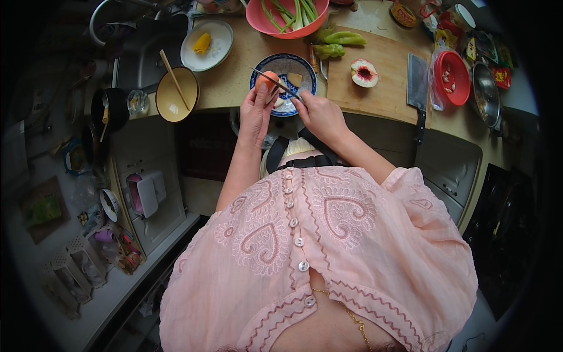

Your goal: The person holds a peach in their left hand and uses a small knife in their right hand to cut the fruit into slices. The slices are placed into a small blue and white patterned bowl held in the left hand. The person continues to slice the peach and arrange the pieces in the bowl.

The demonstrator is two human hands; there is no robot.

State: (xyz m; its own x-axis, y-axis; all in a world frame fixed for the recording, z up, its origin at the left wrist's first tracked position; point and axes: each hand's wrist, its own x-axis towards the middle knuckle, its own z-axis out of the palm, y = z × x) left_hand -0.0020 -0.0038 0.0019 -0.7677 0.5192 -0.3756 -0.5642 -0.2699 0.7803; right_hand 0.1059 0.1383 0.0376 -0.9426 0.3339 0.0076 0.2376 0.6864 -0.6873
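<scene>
My left hand (255, 117) is closed around a reddish-orange piece of peach (267, 80). In my right hand (321, 117) is a small knife (281, 85), its thin blade slanting up to the left across the peach piece. Both hands are above a blue-and-white patterned bowl (314, 83), where pale cut pieces of fruit lie. To the right, a halved peach (365, 73) rests cut face up on a wooden cutting board (384, 56), showing pale flesh and a dark red centre. My fingers hide part of the peach piece and the knife handle.
Green peppers (345, 39) lie at the board's far edge, behind them a pink basin (252, 20) of green vegetables. A cleaver (417, 82) overhangs the counter's front edge beside a red bowl (454, 61). Leftward are a yellow bowl (167, 97) with chopsticks, a white plate (221, 41) and the sink (143, 64).
</scene>
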